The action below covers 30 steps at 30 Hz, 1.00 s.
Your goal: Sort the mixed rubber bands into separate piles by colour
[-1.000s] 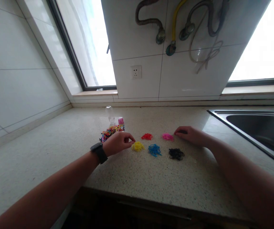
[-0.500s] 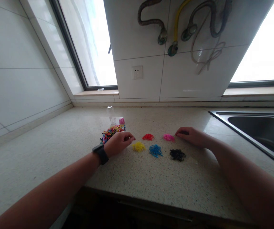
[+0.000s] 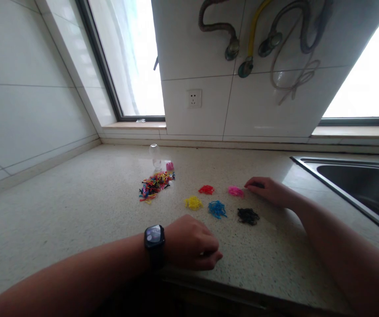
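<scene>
While the left hand (image 3: 192, 244) curls closed near the worktop's (image 3: 77, 189) front edge, sweeping forward could scatter the blue pile (image 3: 217, 209); the right hand (image 3: 269, 190) pinches beside the pink pile (image 3: 236, 191), contents unclear.

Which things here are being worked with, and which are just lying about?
Apparently in use:
- mixed-colour pile
- yellow pile
- red pile
- blue pile
- pink pile by right hand
- black pile

Probably just lying about:
- clear container
- pink piece
</scene>
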Motion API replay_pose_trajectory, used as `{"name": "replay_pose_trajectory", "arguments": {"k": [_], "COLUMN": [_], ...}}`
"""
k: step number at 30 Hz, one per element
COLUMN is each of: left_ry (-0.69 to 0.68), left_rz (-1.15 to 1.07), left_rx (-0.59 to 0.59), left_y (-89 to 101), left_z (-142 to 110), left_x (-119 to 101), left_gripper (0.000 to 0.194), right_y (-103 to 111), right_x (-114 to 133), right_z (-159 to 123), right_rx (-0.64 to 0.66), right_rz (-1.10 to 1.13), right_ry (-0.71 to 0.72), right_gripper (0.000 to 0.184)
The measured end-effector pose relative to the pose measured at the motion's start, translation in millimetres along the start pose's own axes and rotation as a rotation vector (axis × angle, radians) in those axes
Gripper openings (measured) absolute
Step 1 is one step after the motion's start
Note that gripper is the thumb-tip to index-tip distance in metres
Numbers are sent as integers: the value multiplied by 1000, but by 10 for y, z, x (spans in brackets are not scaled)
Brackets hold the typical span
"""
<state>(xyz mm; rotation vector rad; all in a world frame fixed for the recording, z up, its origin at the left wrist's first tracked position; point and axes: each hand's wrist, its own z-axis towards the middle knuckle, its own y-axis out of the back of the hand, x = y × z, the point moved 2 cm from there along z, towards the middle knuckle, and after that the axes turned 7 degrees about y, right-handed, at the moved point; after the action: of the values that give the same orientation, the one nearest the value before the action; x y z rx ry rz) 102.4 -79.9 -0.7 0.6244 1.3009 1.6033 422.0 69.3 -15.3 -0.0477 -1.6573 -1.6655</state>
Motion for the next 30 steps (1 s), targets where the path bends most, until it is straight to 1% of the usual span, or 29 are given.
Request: {"name": "replay_pose_trajectory", "arguments": {"k": [4, 6, 8, 10, 14, 15, 17, 19, 21, 24, 27, 30], "left_ry": [-42, -76, -109, -131, -144, -144, -145, -149, -156, -176, -184, -181], "left_rz": [65, 57, 40, 33, 31, 30, 34, 41, 42, 28, 26, 16], "left_rx": [-27, -29, -30, -31, -27, -27, -27, -29, -34, -44, -40, -41], "left_y": [-74, -93, -103, -111, -122, -122, -122, -119, -113, -99, -95, -109], "left_z": [-9, -6, -1, 8, 18, 18, 15, 11, 11, 16, 20, 19], "left_x": [15, 14, 12, 11, 14, 16, 17, 18, 19, 19, 25, 35], "left_gripper": [32, 31, 31, 32, 32, 32, 32, 32, 33, 32, 32, 32], "right_y": [37, 62, 65, 28, -165, -229, -369, -528, -692, -911, -1075, -1173], "right_x": [86, 205, 394, 650, 1259, 1408, 1666, 1860, 1994, 2112, 2156, 2171], "right_z": [19, 55, 117, 206, 453, 532, 711, 906, 1094, 1317, 1449, 1514], "right_rx": [-115, -189, -218, -164, 60, 91, 114, 144, 185, 229, 270, 275], "right_rz": [54, 100, 129, 122, 31, 2, -54, -163, -268, -416, -489, -511], "right_ry": [6, 1, 17, 55, 161, 210, 288, 327, 343, 346, 304, 285], "right_gripper": [37, 41, 42, 40, 33, 30, 27, 25, 26, 28, 29, 31]}}
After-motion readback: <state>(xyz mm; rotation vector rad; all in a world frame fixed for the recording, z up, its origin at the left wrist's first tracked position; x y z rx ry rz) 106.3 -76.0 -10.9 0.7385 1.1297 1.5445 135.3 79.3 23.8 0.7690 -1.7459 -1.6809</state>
